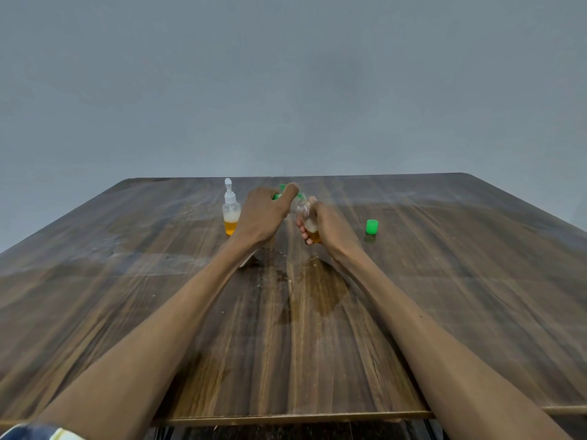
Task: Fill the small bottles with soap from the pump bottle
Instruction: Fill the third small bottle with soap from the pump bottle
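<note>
Left hand: grips green pump head, bottle hidden beneath.
Right hand: holds small bottle, part-filled, amber soap.
Spray bottle: upright on worktop, left.
Green cap: right, apart.

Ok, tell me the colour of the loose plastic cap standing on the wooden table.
Green loose plastic cap, head view.

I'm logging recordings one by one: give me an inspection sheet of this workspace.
Surface: wooden table, wet amber stain near its middle.
Job's things: white-topped small bottle upright, partly filled; small bottle with amber soap; pump bottle with green top, mostly hidden.
Clutter: loose green cap.
Grippers: left hand on the pump bottle; right hand grips the small bottle.
Cables: nothing seen.
Surroundings: plain grey wall.
</note>
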